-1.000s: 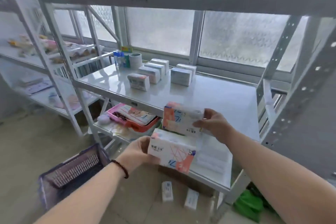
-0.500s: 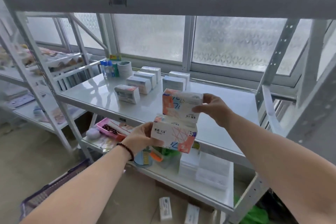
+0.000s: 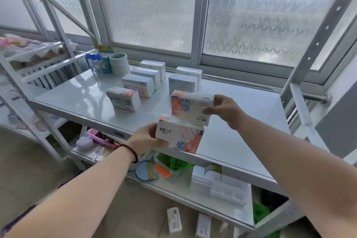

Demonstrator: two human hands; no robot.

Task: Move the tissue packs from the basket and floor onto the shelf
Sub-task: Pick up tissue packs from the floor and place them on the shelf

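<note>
Bare shelf (image 3: 241, 121) front (right side) lies beneath packs gripped by left hand (image 3: 144, 139) and right hand (image 3: 225, 109).

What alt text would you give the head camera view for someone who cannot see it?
A person's two bare hands each hold a tissue pack above a white shelf: the left hand grips the lower pack, the right hand the upper pack. Six more packs stand in two rows further back on the shelf, and two lie on the floor below.
</note>
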